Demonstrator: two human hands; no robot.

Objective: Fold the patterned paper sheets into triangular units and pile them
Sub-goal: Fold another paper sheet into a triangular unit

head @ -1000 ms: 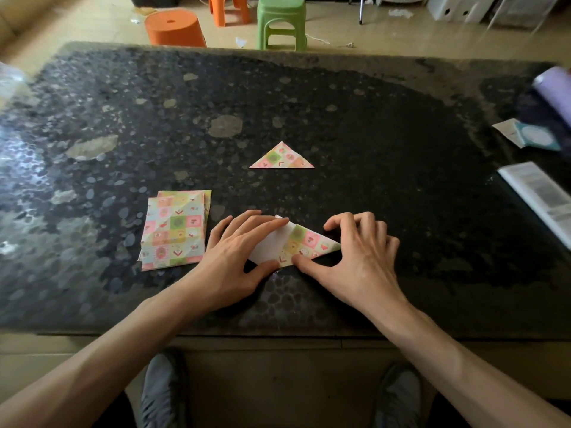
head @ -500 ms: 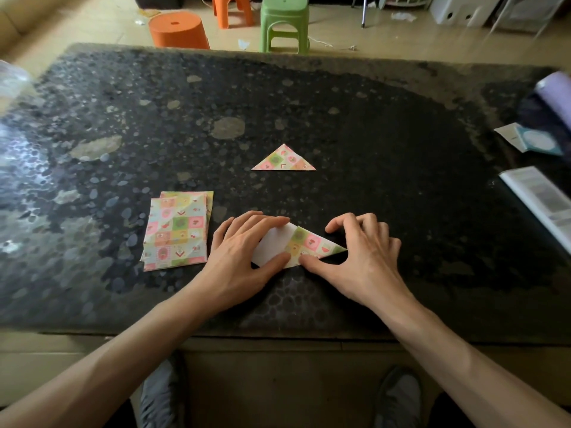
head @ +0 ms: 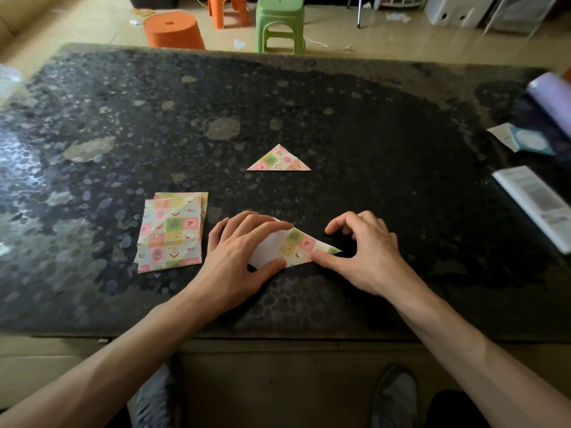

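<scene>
Left hand [head: 238, 257]: palm down, fingers straight and together, flat on the folded sheet [head: 296, 245], thumb splayed along its near edge. Right hand [head: 367, 254]: fingers curled in an arch, thumb stretched leftward with its tip pressing the sheet's near edge. Both forearms bare, left forearm [head: 123, 350] and right forearm [head: 463, 344] converging from the bottom corners.

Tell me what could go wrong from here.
The half-folded sheet is pinned only by flat fingers of the left hand and the thumb of the right hand at its tip; on the glossy table it could slide and crease crooked. The left hand also lies close to the unfolded stack and might nudge it.
</scene>
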